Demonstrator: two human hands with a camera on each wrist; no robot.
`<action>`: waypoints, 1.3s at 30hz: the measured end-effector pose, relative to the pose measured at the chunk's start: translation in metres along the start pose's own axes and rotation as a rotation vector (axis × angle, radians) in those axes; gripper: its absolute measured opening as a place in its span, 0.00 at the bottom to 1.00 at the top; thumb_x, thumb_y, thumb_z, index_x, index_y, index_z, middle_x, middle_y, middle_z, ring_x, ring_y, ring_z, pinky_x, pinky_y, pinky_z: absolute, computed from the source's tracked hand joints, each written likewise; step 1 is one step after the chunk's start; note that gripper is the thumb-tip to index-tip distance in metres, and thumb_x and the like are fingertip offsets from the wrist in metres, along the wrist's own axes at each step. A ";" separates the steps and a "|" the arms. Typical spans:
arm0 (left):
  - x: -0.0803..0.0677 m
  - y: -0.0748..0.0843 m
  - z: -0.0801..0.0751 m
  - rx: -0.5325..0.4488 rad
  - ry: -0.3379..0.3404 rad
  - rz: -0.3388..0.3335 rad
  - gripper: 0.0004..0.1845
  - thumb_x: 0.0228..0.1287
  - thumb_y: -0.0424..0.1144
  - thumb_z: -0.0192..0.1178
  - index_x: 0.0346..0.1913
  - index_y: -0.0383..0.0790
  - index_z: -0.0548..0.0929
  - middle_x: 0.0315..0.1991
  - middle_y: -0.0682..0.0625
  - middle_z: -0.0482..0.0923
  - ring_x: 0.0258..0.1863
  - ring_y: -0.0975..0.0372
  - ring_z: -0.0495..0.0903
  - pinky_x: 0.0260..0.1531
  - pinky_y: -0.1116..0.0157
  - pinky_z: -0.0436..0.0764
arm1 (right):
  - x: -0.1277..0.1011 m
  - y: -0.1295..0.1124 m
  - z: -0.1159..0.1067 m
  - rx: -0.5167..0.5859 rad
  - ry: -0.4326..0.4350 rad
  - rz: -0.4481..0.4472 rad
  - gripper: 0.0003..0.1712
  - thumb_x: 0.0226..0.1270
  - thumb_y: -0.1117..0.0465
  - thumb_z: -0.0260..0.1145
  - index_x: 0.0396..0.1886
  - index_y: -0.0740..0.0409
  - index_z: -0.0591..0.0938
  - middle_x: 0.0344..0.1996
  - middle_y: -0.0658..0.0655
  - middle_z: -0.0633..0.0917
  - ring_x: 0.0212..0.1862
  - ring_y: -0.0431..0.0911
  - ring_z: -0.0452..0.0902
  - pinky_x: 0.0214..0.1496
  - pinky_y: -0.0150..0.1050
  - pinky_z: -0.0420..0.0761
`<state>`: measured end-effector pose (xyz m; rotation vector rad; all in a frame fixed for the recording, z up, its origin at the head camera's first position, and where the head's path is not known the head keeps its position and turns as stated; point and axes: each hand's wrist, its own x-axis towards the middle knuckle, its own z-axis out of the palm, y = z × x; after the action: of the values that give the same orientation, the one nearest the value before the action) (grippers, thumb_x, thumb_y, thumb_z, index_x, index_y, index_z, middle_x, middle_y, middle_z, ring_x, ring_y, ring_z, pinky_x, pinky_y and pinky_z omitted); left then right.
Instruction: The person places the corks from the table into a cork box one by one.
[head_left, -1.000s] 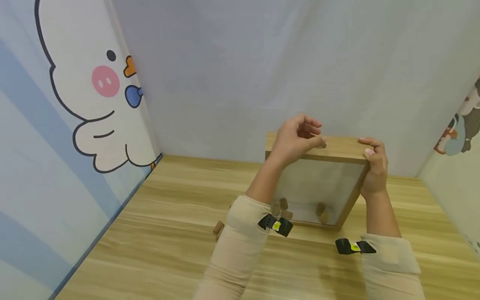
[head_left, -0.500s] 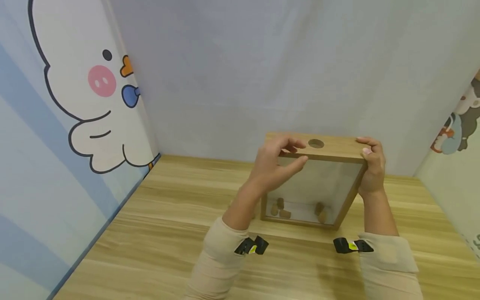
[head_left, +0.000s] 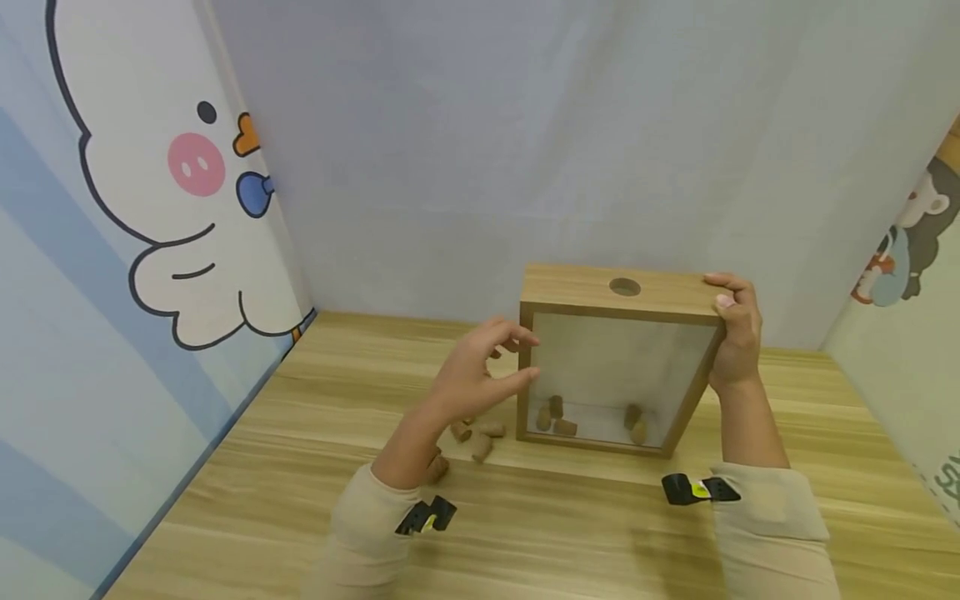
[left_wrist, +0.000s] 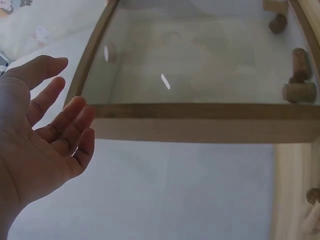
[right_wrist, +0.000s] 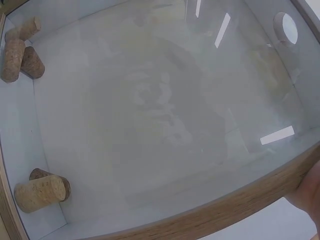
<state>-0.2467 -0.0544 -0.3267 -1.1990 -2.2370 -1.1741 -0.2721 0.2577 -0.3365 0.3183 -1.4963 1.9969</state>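
Observation:
A wooden box frame with a clear front stands upright on the table, a round hole in its top edge. Behind the front lie several corks, among them a cork in one corner and a cork in another. My right hand grips the frame's upper right corner, thumb in front and fingers over the top. At the frame's left side my left hand hangs with loosely bent fingers and nothing in them; in the left wrist view the hand overlaps the frame's corner.
Several loose corks lie on the wood-grain table, left of the frame and partly behind my left forearm. A pale curtain hangs behind. A printed cloth with a cartoon bird covers the left side.
My left hand has moved from over the hole down and left, off the frame's top, uncovering the hole and the loose corks. The right hand keeps its hold on the corner.

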 end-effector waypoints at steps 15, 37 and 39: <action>-0.062 -0.067 0.008 -0.166 -0.185 -0.300 0.16 0.57 0.35 0.66 0.48 0.38 0.78 0.47 0.45 0.77 0.42 0.52 0.76 0.40 0.50 0.75 | -0.001 0.001 0.002 -0.022 0.018 -0.011 0.17 0.58 0.57 0.49 0.42 0.53 0.80 0.45 0.58 0.71 0.40 0.49 0.65 0.37 0.41 0.64; -0.082 -0.115 0.027 -0.238 -0.541 -0.521 0.19 0.45 0.25 0.70 0.44 0.31 0.81 0.37 0.45 0.78 0.39 0.53 0.77 0.38 0.65 0.77 | 0.003 0.004 -0.004 -0.040 0.009 -0.006 0.17 0.58 0.56 0.49 0.43 0.52 0.79 0.44 0.59 0.71 0.42 0.50 0.64 0.41 0.45 0.61; -0.081 -0.115 0.028 -0.215 -0.543 -0.535 0.19 0.44 0.26 0.71 0.43 0.32 0.82 0.35 0.46 0.78 0.37 0.55 0.76 0.36 0.65 0.76 | 0.003 0.004 -0.005 -0.043 0.007 -0.001 0.17 0.58 0.56 0.49 0.43 0.52 0.79 0.45 0.59 0.71 0.42 0.50 0.64 0.40 0.45 0.62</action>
<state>-0.2900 -0.1093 -0.4519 -1.1296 -3.0410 -1.4380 -0.2763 0.2626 -0.3394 0.2938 -1.5319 1.9601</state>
